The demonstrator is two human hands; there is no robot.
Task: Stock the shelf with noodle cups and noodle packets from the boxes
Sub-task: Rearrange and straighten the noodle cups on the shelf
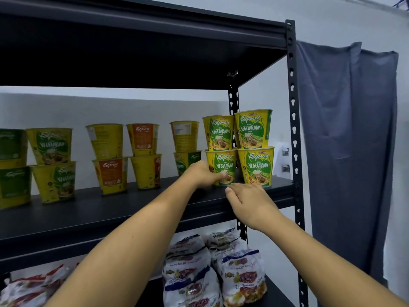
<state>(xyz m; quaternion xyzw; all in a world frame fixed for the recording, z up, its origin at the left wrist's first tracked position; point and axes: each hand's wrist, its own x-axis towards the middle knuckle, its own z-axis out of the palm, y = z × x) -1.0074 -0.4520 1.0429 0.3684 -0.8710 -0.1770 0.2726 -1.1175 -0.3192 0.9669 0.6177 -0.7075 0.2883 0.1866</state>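
yellow "express vegetarian" cup (pixel 226 163) in left hand (pixel 199 174) grip

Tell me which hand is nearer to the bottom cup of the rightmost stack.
Right. The right hand sits just before the base of the rightmost bottom cup; the left hand grips the neighbouring bottom cup, to its left.

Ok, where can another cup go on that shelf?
Free: front strip of the shelf board before the orange cups, and the gap left of them. Crowded: the right end, with vegetarian cups and the left hand gripping one.
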